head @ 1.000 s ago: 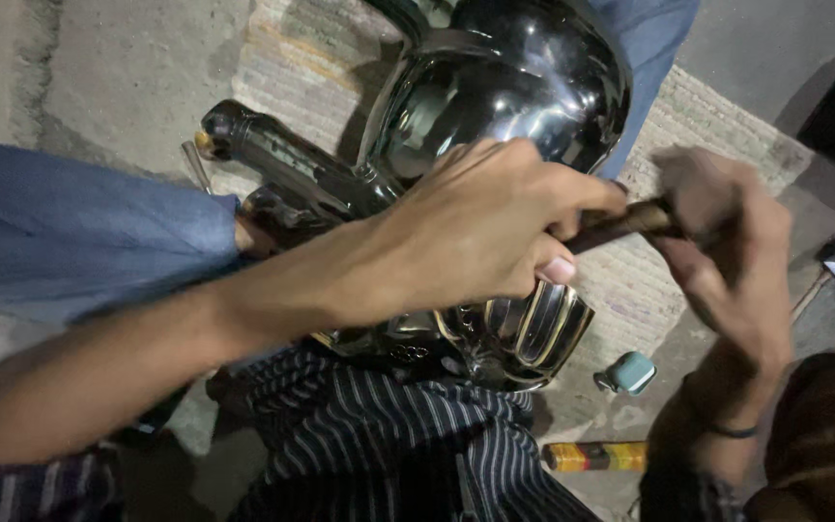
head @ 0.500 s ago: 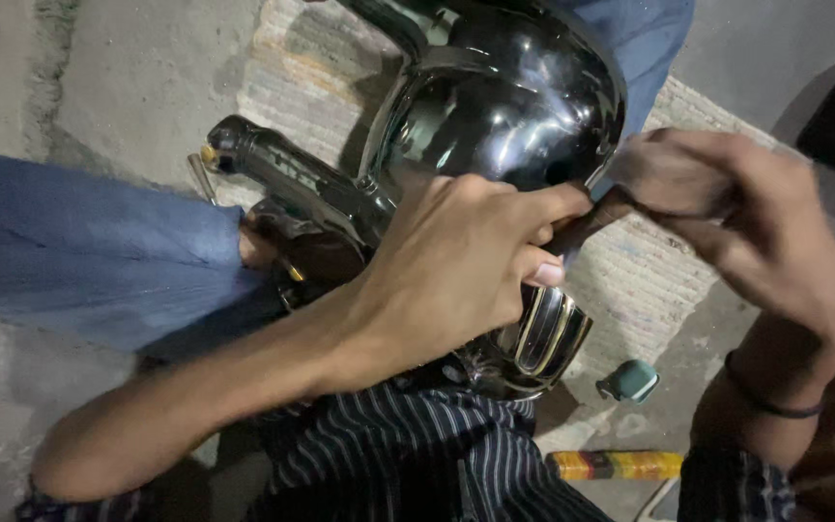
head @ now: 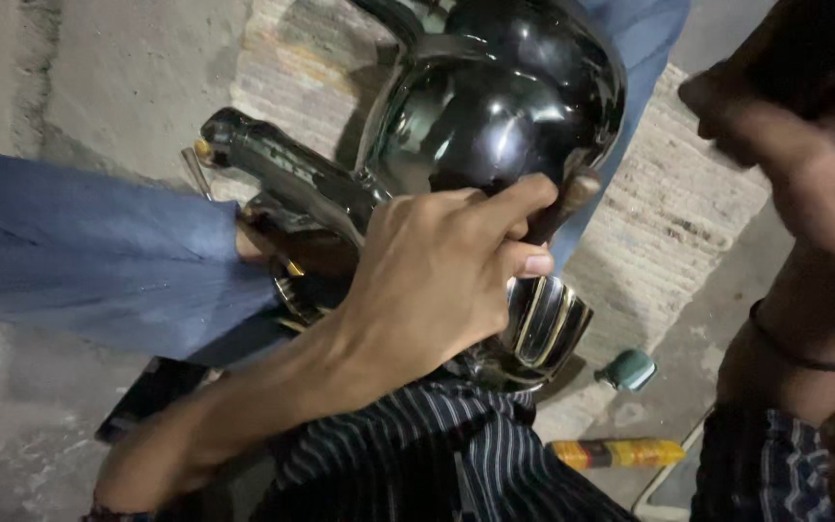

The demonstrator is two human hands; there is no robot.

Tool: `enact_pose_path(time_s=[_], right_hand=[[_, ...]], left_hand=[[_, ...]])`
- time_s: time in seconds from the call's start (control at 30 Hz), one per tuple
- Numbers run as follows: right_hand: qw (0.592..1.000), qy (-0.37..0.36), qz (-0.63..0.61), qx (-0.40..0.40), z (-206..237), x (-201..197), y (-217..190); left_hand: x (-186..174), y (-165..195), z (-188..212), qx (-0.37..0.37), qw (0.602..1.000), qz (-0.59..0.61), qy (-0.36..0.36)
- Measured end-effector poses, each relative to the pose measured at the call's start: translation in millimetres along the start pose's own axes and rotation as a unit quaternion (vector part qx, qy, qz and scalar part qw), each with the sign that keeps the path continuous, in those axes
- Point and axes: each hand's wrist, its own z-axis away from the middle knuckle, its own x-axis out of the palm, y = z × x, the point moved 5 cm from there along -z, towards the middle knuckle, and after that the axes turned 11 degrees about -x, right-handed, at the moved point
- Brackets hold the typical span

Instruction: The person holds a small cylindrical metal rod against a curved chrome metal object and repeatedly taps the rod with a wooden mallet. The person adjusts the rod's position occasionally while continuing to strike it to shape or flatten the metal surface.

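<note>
left hand (head: 437, 280) clamped around a wooden handle (head: 562, 205) against the black metal shell (head: 504, 106)
the grip braces the tool at the shell's lower front; right hand (head: 785, 145) hangs loosely curled, empty, right of the shell, a small teal cap (head: 628, 369) below it.

L hand (head: 437, 280) curled, R hand (head: 804, 145) raised

The left hand (head: 437, 280) covers the middle of the black glossy metal body (head: 504, 106), so what its fingers grip there stays hidden; only a brown stub (head: 562, 203) pokes out beside the knuckles. The right hand (head: 794, 145), to the right of that body, is blurred and cut by the top edge; whether it holds anything cannot be told. The body's top is cropped too. Below it, a yellow-red tube (head: 620, 452) is too small to identify.
</note>
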Motion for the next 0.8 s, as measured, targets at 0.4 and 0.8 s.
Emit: enact_pose_path(time_s=[0.4, 0.8], right_hand=[[0.981, 0.045, -0.189, -0.003, -36, -22, -9], [0.997, -0.045, -0.001, -0.065, -88, -66, -58]], left_hand=[[-3, -5, 26, -0.070, 0.995, 0.016, 0.066], [-4, -8, 47, -0.116, 0.976, 0.076, 0.167]])
